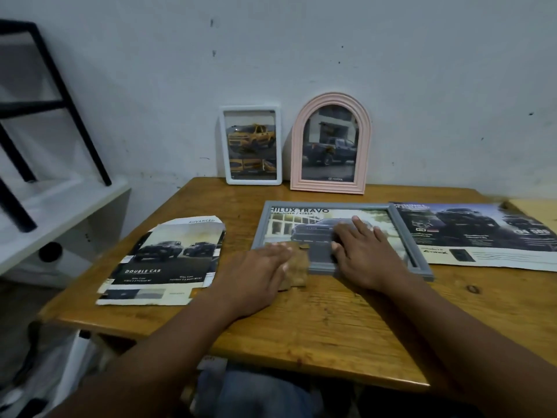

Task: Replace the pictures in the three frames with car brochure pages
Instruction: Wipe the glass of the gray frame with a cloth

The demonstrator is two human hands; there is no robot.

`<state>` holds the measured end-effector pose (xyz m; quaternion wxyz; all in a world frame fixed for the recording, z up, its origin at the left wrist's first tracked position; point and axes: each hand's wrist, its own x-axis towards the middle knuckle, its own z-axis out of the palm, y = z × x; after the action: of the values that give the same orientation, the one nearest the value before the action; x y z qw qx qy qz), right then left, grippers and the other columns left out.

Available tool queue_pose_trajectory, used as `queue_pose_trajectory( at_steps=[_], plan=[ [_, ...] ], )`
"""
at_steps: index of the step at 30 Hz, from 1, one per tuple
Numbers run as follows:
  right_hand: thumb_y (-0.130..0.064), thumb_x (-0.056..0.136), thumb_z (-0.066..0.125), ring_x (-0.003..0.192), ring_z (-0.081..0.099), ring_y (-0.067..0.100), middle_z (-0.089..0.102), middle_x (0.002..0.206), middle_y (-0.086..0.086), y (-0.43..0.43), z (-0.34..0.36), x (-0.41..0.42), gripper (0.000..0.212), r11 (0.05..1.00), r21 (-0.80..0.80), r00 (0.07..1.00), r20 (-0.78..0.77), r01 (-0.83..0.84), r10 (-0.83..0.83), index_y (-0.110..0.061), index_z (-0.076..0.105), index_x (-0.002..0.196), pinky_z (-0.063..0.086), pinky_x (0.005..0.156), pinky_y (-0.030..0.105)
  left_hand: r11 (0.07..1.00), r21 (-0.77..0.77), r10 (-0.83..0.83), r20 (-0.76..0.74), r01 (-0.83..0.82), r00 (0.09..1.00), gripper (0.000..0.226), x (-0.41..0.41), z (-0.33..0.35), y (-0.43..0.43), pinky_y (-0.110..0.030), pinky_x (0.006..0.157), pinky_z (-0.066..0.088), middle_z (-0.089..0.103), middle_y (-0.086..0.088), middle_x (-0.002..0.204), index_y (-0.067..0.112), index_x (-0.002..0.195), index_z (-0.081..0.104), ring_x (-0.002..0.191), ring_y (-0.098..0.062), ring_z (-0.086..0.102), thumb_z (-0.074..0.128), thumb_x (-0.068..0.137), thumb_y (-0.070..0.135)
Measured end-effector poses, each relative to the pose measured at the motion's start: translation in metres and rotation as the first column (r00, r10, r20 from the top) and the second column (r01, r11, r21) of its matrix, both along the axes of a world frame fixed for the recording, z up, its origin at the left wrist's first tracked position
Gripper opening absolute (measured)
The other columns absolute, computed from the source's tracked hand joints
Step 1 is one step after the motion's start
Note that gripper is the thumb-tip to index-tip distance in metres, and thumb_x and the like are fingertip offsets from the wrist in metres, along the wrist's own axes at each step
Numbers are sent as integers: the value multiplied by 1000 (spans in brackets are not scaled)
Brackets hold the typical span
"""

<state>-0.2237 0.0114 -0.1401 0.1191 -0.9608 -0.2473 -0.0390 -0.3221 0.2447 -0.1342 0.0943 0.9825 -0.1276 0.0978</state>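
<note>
Both hands lie flat and spread, the right hand (361,251) on the grey frame (410,236) (brochure page beneath), the left hand (256,270) on a brown board (298,267).

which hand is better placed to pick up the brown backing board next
Left. The left hand already lies beside the brown backing board, touching it, while the right hand presses on the grey frame.

A single head-worn wide-angle view looks forward and down, close over the table (316,321), facing the wall (331,49) at 12 o'clock.
</note>
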Motion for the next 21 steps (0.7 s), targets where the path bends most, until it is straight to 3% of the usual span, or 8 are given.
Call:
queue_pose_trajectory(
  at_steps=[6, 14, 18, 21],
  plan=[
    [-45, 105, 20, 153, 4, 19, 16, 165, 1, 0, 5, 1, 54, 997, -69, 997, -70, -44, 39, -23, 24, 155, 2, 120, 49, 977, 0, 213, 3, -213, 977, 45, 4, 4, 21, -44, 112, 42, 43, 3, 158, 24, 149, 47, 147, -18, 37, 32, 108, 34],
    [-49, 103, 14, 153, 1, 16, 9, 167, -1, -2, -1, 4, 60, 996, -84, 997, -68, -42, 37, -25, 15, 158, 1, 122, 47, 973, -15, 227, -151, -232, 962, 36, 61, 19, 15, -43, 104, 44, 45, -9, 155, 15, 135, 53, 138, -29, 46, 33, 109, 30],
    [-55, 91, 3, 153, 1, 14, 9, 167, -4, -1, -1, 1, 74, 997, -70, 997, -74, -23, 18, -27, 14, 158, 1, 123, 45, 962, -115, 218, -232, -249, 948, 38, 101, 19, 10, -41, 113, 33, 40, -9, 159, 14, 140, 53, 149, -25, 31, 35, 109, 29],
    [-57, 97, 9, 152, -1, 11, 8, 166, -6, -2, 0, 1, 67, 999, -49, 994, -109, -23, 18, -29, 13, 158, -1, 123, 43, 934, -236, 210, -248, -269, 946, 45, 118, 19, 5, -40, 118, 24, 32, -8, 163, 16, 150, 43, 154, -24, 19, 32, 110, 33]
  ],
)
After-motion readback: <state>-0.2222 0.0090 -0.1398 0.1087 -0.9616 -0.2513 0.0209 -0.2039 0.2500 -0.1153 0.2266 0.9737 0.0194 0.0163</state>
